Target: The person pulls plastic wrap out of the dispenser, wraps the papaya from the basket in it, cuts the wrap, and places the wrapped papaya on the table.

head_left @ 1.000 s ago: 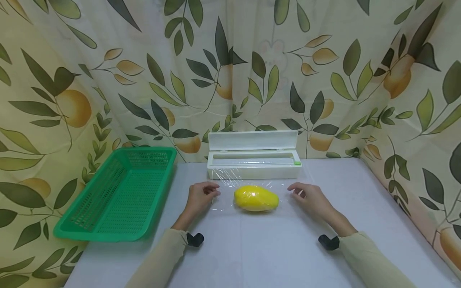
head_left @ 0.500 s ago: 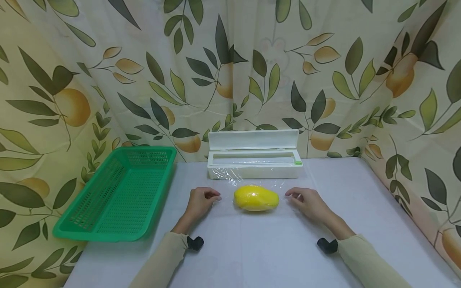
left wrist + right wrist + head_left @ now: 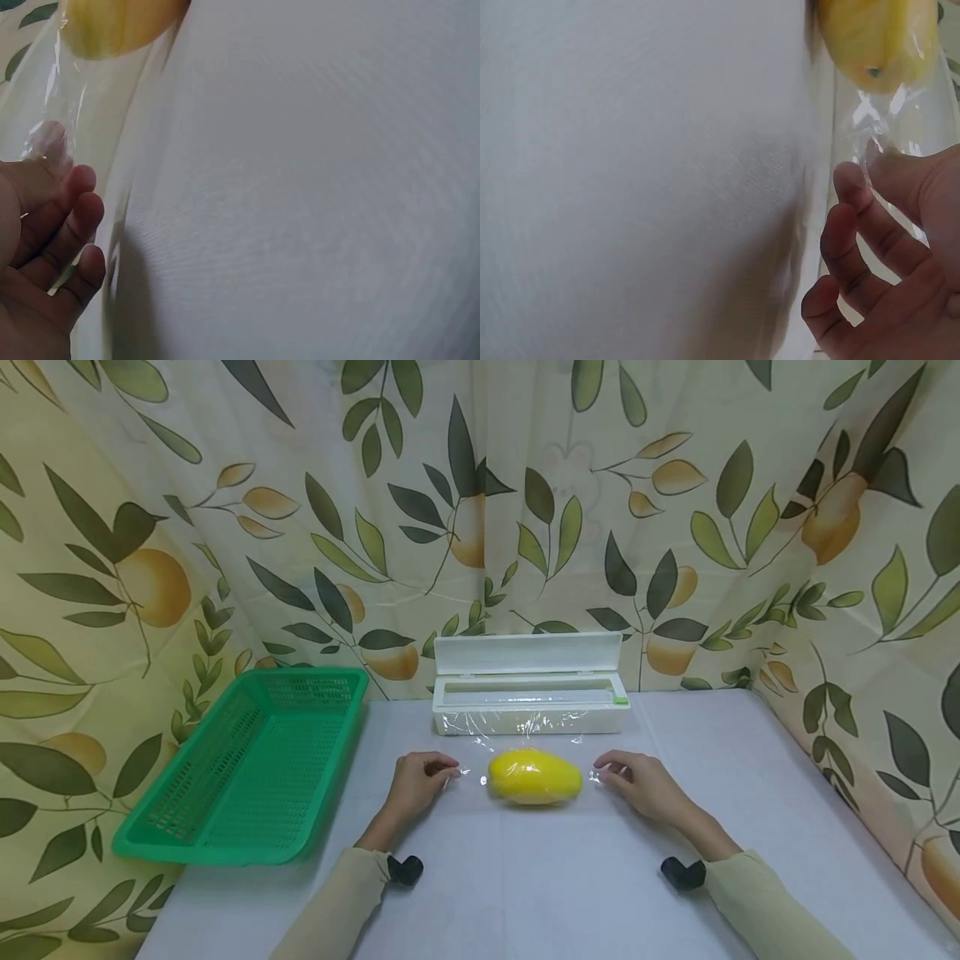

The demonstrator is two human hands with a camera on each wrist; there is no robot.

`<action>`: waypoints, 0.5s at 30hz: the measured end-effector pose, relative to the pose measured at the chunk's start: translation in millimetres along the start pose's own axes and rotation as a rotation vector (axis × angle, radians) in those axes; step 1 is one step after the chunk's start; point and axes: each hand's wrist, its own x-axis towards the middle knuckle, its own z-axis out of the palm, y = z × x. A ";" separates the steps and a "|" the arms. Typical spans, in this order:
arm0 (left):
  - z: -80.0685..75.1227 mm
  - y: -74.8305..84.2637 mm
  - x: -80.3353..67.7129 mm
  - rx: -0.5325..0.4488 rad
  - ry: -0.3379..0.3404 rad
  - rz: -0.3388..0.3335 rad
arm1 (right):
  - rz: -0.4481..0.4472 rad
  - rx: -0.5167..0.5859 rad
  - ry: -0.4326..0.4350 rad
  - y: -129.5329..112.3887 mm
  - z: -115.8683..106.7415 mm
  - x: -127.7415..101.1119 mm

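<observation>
In the head view a smooth, oblong yellow fruit (image 3: 534, 777), papaya-like in shape, lies on the white table with clear cling film (image 3: 911, 112) stretched over it. My left hand (image 3: 414, 781) pinches the film's left edge between thumb and forefinger, its other fingers loosely bent. On the opposite side, my right hand (image 3: 637, 783) pinches the right edge in the same way. Both hands are a short distance from the fruit's ends. Shiny creases run from each thumb toward the fruit in the wrist views. Behind it stands the white cling film dispenser (image 3: 532, 722), lid raised.
A green perforated plastic basket (image 3: 318, 793) sits at the left of the table, overhanging its left edge. A leaf-and-fruit patterned curtain (image 3: 570, 568) encloses the back and sides. White cloth (image 3: 525, 893) covers the table.
Both hands have come slightly toward me, the right also a little inward. The film's glints have shifted and now spread across the dispenser's front. Fruit and basket stay put.
</observation>
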 end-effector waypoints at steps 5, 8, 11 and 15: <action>-5.7 1.8 -0.6 -0.005 -0.035 -0.025 | 0.018 0.014 0.043 0.6 -5.6 -4.6; -9.0 1.4 -1.7 -0.004 -0.049 -0.024 | 0.036 0.024 0.053 2.2 -7.5 -7.2; -12.2 1.1 -3.3 -0.001 -0.052 -0.003 | 0.047 0.030 0.055 3.6 -9.1 -8.9; -15.6 1.0 -5.5 0.018 -0.038 0.017 | 0.046 0.028 0.073 4.0 -11.7 -11.2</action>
